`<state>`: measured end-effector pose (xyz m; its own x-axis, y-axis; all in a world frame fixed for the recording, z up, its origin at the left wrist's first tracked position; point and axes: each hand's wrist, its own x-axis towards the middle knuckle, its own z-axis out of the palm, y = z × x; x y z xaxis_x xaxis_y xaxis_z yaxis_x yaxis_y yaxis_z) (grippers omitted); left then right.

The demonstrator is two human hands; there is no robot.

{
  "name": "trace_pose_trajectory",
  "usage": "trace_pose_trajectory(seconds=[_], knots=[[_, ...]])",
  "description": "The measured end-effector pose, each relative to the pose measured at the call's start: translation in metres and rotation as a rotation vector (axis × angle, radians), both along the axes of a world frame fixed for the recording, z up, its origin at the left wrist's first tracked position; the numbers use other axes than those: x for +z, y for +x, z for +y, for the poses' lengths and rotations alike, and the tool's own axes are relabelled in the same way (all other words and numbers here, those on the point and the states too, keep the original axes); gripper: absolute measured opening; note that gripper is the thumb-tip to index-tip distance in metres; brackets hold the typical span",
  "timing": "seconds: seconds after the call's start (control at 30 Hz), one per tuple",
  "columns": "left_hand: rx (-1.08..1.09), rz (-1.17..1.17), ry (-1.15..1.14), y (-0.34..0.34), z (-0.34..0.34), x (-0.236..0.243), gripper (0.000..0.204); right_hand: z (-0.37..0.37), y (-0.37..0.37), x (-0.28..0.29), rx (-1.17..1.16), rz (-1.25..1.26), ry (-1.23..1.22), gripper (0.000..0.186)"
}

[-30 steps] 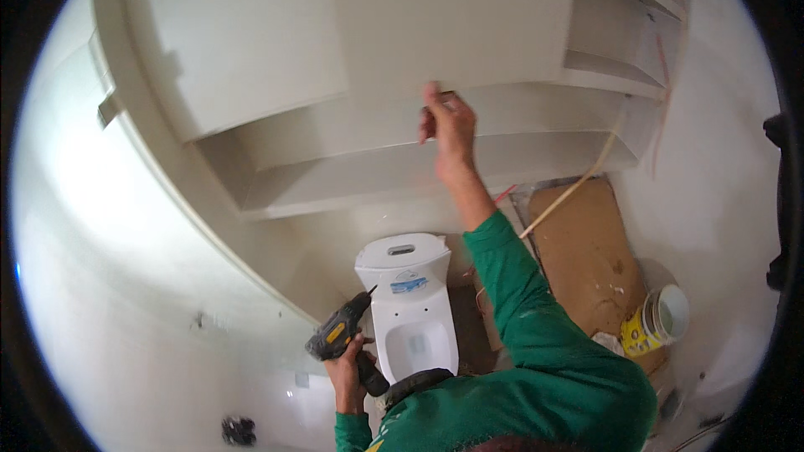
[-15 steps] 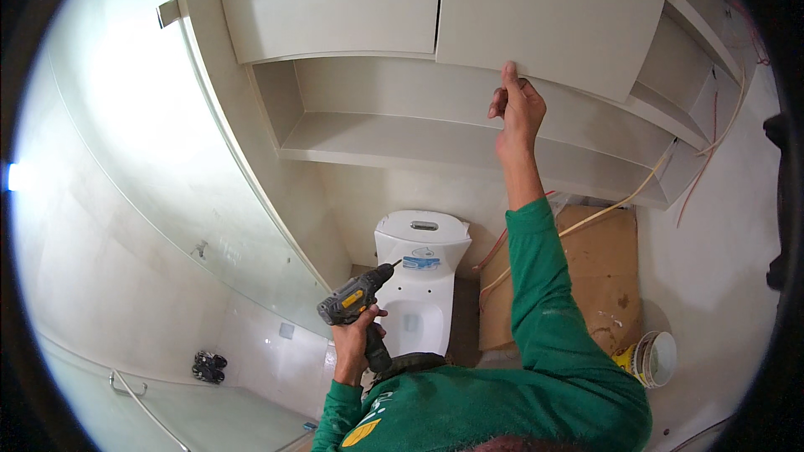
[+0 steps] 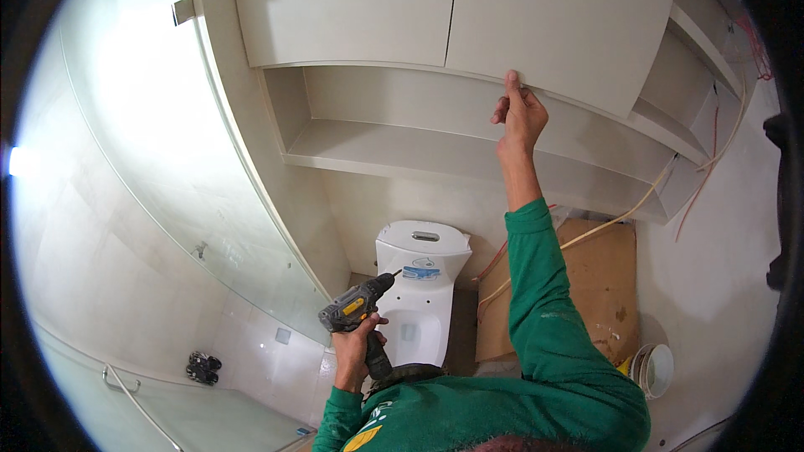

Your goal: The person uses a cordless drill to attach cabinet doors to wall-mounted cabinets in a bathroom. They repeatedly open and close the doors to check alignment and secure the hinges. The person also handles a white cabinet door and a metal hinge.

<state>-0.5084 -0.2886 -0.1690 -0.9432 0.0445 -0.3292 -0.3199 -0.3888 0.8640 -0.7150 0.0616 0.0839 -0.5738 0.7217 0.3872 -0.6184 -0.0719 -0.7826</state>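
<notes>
My right hand (image 3: 521, 113) reaches up to the lower edge of the right beige cabinet door (image 3: 557, 21), thumb tip on the panel and fingers curled at its edge. The left door (image 3: 343, 8) sits beside it, with a thin seam between. Low on the left, my left hand (image 3: 358, 339) grips a black-and-yellow cordless drill (image 3: 352, 308), its bit pointing up and right. Behind the drill is a white toilet (image 3: 423, 247) with a blue label on the tank. A long open shelf niche (image 3: 394, 134) runs below the doors.
A curved glass panel (image 3: 159, 159) with a metal bracket stands left. At right are corner shelves (image 3: 703, 42), loose red and cream wires (image 3: 611, 222), a leaning cardboard sheet (image 3: 603, 264) and stacked buckets (image 3: 655, 368). A dark object (image 3: 203, 367) lies on the shower floor at lower left.
The head view has shifted, so the cabinet and my right hand appear farther right than a second ago. My right hand stays at the door's lower edge; the drill remains in my left.
</notes>
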Motion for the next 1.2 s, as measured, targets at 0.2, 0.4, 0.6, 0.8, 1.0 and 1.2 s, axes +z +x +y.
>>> trace_pose_trajectory(seconds=[0.2, 0.4, 0.6, 0.8, 1.0, 1.2], knots=[[0.013, 0.007, -0.022, -0.001, 0.005, 0.002, 0.027, 0.004, -0.001, -0.001, -0.033, 0.033, 0.047, 0.040], [0.014, 0.014, -0.057, -0.005, 0.010, 0.006, 0.028, 0.003, 0.008, -0.011, 0.015, 0.060, 0.026, 0.041], [0.079, 0.229, 0.000, 0.005, 0.026, 0.011, 0.033, -0.019, 0.104, -0.121, 0.271, -0.110, 0.383, 0.027], [0.017, 0.421, 0.106, 0.026, 0.021, 0.033, 0.032, -0.087, 0.211, -0.228, 0.912, -0.493, 0.849, 0.061], [-0.163, 0.431, 0.186, 0.030, 0.012, 0.027, 0.038, -0.160, 0.272, -0.215, 0.934, -0.465, 0.879, 0.122], [-0.419, 0.431, 0.076, 0.046, -0.003, 0.034, 0.041, -0.188, 0.316, -0.179, 0.861, -0.246, 0.586, 0.124]])
